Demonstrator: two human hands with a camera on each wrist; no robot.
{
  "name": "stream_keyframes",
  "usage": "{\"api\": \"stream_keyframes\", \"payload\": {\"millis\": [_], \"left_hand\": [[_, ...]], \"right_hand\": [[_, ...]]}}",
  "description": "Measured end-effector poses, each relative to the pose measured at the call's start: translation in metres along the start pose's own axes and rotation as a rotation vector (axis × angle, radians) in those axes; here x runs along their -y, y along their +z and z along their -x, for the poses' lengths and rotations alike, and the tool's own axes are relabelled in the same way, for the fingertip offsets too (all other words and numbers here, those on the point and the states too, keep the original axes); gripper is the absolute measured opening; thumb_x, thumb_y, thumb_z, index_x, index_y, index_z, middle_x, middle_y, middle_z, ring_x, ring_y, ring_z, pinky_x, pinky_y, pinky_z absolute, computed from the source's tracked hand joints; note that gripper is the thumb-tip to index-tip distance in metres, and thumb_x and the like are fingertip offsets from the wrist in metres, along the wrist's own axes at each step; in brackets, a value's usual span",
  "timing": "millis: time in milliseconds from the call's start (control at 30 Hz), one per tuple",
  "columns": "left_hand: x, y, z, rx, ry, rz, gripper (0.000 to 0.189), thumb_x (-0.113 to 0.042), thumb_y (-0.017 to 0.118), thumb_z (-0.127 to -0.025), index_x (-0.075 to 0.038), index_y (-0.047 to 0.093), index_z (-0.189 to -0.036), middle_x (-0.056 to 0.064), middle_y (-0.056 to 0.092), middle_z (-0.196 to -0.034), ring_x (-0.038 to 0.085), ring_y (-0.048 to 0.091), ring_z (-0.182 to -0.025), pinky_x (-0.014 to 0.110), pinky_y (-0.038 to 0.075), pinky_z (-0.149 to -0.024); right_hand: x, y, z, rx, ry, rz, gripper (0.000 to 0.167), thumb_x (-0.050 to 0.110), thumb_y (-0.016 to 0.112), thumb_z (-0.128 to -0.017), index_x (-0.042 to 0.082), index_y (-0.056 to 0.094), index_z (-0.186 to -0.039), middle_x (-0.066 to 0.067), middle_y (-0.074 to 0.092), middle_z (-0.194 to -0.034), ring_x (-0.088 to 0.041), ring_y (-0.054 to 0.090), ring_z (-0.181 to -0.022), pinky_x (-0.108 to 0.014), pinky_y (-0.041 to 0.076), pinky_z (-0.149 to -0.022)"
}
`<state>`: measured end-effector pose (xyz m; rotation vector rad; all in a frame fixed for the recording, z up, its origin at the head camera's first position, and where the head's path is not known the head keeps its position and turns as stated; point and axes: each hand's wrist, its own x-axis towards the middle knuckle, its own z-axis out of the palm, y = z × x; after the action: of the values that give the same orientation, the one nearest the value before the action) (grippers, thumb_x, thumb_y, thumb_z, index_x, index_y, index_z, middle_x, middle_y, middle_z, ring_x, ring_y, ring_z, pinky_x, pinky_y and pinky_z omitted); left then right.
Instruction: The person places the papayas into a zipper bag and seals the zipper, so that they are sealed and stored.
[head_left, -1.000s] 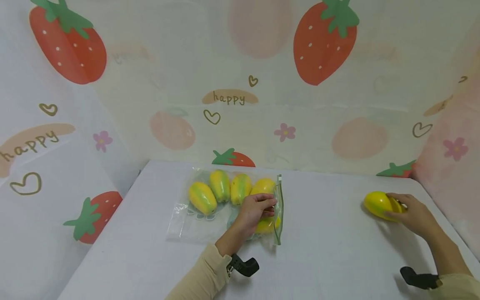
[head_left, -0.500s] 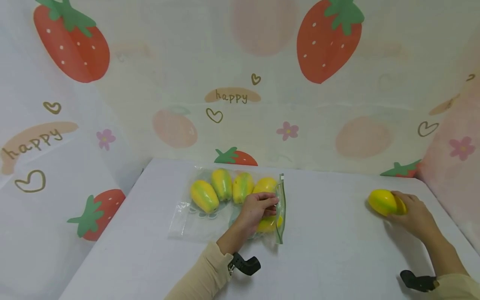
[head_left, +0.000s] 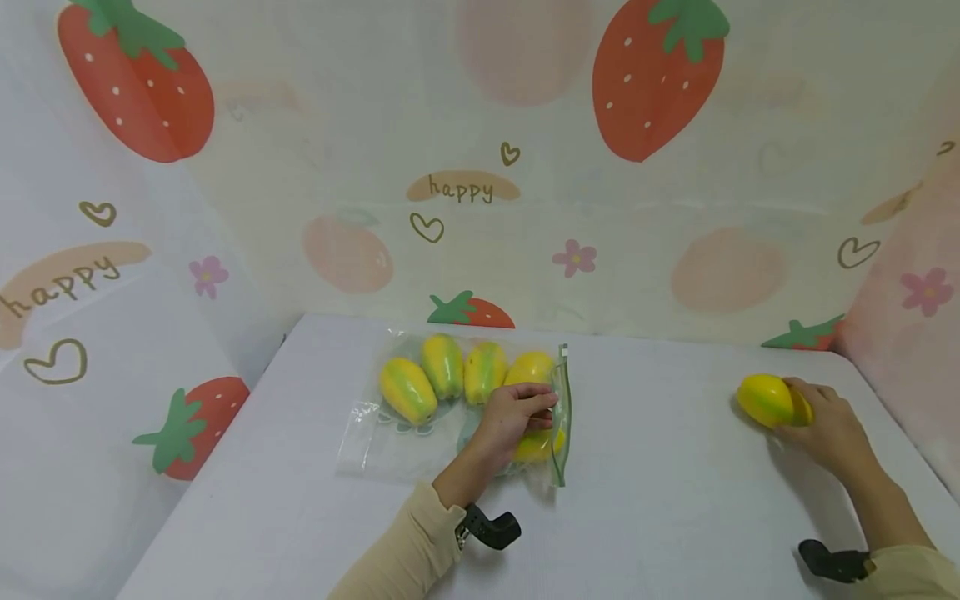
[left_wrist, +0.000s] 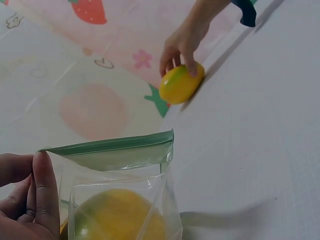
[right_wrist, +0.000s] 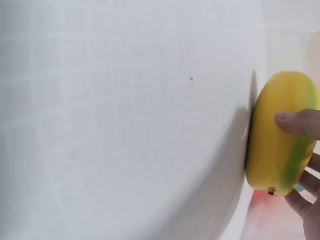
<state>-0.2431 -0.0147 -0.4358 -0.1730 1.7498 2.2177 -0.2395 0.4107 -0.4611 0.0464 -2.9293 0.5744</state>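
Observation:
A clear zip bag [head_left: 360,450] with a green zip edge lies on the white table, holding several yellow-green papayas [head_left: 407,392]. My left hand [head_left: 510,423] pinches the bag's rim by the zip [left_wrist: 120,145]; in the left wrist view the thumb and finger meet at the zip's end. One papaya [left_wrist: 116,217] sits just inside the mouth. Far to the right, my right hand [head_left: 828,429] grips another papaya [head_left: 763,400], thumb on one side and fingers on the other. It lies at or very near the table surface, as the right wrist view of this papaya [right_wrist: 277,145] suggests.
The white table [head_left: 645,467] stretches between the bag and the right hand. Walls of printed cloth [head_left: 637,225] with strawberries and hearts stand behind and at both sides. Black wrist mounts [head_left: 491,529] stick out from both sleeves.
The whole head view has shifted slightly. My right hand's hold on the papaya has altered a little, with the fruit turned slightly. The left hand stays at the bag's rim.

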Motion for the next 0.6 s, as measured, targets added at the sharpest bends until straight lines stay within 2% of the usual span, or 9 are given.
{"api": "stream_keyframes", "payload": {"millis": [300, 600], "left_hand": [[0.0007, -0.0004, 0.0002, -0.002, -0.003, -0.008, 0.024, -0.010, 0.066, -0.092, 0.003, 0.068, -0.112, 0.000, 0.062, -0.083, 0.011, 0.060, -0.068, 0.019, 0.058, -0.067], [0.0023, -0.0001, -0.0008, -0.005, -0.008, -0.002, 0.024, -0.010, 0.066, -0.092, 0.003, 0.068, -0.112, 0.000, 0.062, -0.083, 0.010, 0.060, -0.067, 0.019, 0.058, -0.066]], "right_hand": [[0.0024, -0.0007, -0.0011, 0.011, 0.036, -0.002, 0.070, 0.012, 0.071, -0.081, -0.005, 0.036, -0.139, -0.041, 0.034, -0.128, -0.058, 0.035, -0.108, -0.078, 0.034, -0.089], [0.0032, -0.0010, -0.0007, -0.002, 0.029, 0.003, 0.068, 0.014, 0.072, -0.081, -0.006, 0.038, -0.136, -0.041, 0.035, -0.126, -0.058, 0.035, -0.106, -0.077, 0.035, -0.088]]}}
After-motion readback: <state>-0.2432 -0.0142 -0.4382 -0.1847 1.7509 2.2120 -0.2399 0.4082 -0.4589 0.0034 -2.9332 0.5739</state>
